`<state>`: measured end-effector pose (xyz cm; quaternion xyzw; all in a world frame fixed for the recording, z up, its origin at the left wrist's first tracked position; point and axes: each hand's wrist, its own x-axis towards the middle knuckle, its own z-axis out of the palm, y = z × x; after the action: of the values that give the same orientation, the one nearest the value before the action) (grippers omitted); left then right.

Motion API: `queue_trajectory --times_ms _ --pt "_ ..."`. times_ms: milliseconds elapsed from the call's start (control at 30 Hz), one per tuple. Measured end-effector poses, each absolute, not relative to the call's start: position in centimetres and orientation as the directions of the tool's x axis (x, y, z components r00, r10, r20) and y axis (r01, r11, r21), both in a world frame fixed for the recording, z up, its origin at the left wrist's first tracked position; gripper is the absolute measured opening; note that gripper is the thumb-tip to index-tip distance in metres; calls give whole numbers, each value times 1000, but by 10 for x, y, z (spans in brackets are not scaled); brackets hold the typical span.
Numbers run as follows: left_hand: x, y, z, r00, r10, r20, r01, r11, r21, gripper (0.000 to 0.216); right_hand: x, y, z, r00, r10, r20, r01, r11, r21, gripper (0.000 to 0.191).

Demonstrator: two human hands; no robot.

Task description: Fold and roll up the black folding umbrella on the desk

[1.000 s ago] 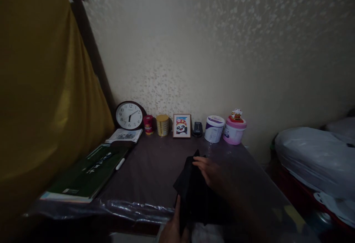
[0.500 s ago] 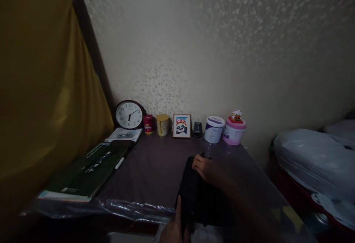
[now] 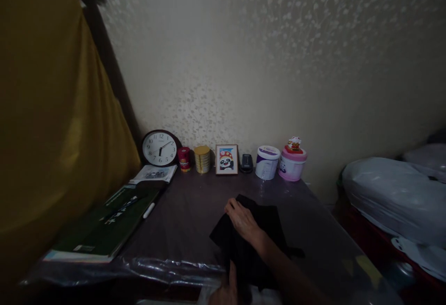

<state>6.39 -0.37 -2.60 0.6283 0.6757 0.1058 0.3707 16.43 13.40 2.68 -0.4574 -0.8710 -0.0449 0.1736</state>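
Observation:
A black cloth (image 3: 259, 240) lies on the dark table (image 3: 188, 221), reaching from mid-table to the near edge. My right hand (image 3: 241, 219) rests on its upper left part, fingers pressed down against the fabric. At the bottom of the view my left hand (image 3: 226, 291) pinches the cloth's near end at the table edge; only part of this hand shows.
Along the wall stand a clock (image 3: 159, 148), a red tin (image 3: 183, 158), a gold tin (image 3: 202, 158), a framed panda picture (image 3: 226, 159), a white tub (image 3: 267, 162) and a pink jar (image 3: 291, 163). Books (image 3: 104, 223) lie left, beside a yellow curtain (image 3: 45, 133). Plastic-wrapped bedding (image 3: 393, 198) lies right.
My right hand slid left and nearer to me over the cloth, which now lies spread wider and flatter. The left hand stays at the near edge.

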Motion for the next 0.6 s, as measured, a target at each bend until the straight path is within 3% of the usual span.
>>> queue_trajectory --times_ms 133,267,433,600 --pt "66 -5 -24 32 920 -391 739 241 629 67 168 134 19 -524 783 335 814 576 -71 15" --pt "75 -4 -22 -42 915 -402 827 257 500 64 169 133 17 -526 778 344 815 576 -56 18" --pt "84 -1 -29 -24 946 -323 935 135 327 63 169 135 14 -537 759 367 806 590 -41 20" --pt "88 3 -25 -10 928 -372 971 98 219 69 174 116 20 -515 773 370 800 588 -116 17"
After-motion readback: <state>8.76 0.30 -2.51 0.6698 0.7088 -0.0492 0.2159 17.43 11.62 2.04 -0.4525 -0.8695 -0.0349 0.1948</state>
